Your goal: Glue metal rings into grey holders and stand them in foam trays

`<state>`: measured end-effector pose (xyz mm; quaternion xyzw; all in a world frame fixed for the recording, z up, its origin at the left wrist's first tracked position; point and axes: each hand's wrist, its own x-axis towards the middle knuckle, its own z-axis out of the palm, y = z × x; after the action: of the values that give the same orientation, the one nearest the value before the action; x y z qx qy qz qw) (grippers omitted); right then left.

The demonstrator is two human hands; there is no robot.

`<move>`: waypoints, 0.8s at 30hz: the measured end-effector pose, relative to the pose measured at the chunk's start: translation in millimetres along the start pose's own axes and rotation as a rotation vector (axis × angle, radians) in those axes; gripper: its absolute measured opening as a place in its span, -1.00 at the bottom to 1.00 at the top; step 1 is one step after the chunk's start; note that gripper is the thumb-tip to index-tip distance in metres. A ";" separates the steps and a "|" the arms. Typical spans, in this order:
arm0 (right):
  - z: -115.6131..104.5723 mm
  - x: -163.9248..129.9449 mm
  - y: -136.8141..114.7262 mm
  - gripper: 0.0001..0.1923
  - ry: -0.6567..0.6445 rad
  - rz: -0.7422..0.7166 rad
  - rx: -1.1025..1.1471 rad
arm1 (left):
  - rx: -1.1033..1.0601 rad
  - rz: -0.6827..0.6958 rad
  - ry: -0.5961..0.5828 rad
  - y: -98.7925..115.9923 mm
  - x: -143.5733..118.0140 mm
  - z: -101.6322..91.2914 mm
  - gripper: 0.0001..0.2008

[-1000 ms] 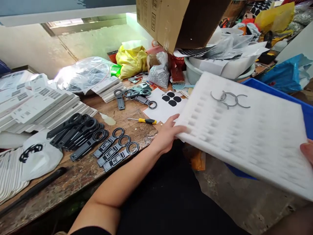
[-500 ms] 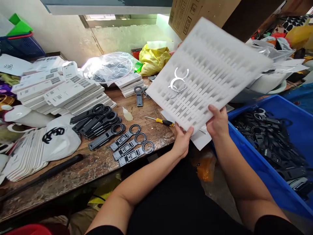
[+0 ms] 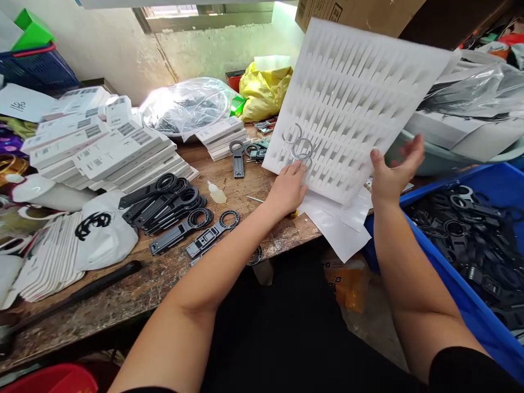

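Observation:
A white foam tray [image 3: 368,71] with rows of slots stands tilted over the back right of the bench. Several thin grey metal rings [image 3: 302,146] lie together on its lower left part. My left hand [image 3: 290,188] reaches to these rings, fingers stretched out and the tips touching the lowest one or the foam beside it. Just off the tray's right edge, my right hand [image 3: 395,172] is open with its fingers apart and slightly blurred, holding nothing. White sheets [image 3: 341,229] lie under the tray at the bench edge. A screwdriver [image 3: 254,198] is mostly hidden behind my left hand.
Dark ring-ended parts [image 3: 164,202] are heaped on the bench, near a small glue bottle [image 3: 216,192]. White boxes [image 3: 118,147] are stacked at the left. A blue bin [image 3: 429,262] of dark parts stands at the right, and a cardboard box [image 3: 364,16] is behind the tray.
The foam tray has come down to a steeper lean at the back of the bench. Both hands have let go of its lower edge; the left moved onto the rings, the right moved off rightward.

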<state>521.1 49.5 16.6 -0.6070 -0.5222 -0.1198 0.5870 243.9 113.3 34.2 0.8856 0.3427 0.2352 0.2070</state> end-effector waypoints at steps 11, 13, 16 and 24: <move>72.9 50.5 -71.6 -0.72 -0.652 -0.420 -0.473 | 0.327 0.033 -0.145 1.8 -11.5 6.2 -0.33; 65.3 62.8 -70.1 -0.73 -0.673 -0.459 -0.369 | 0.349 0.049 -0.165 -1.1 -11.1 5.3 -0.28; 48.4 61.6 -77.8 -0.81 -0.526 -0.338 -0.128 | 0.320 0.068 -0.161 -6.2 -10.7 2.5 -0.28; 49.0 -25.6 -125.1 -0.71 -0.568 0.362 0.426 | 0.033 0.076 -0.105 -28.8 -26.9 -16.5 -0.51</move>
<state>390.4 48.6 56.8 -0.5627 -0.5614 0.2693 0.5437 202.4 117.4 24.9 0.9123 0.3014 0.1906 0.2011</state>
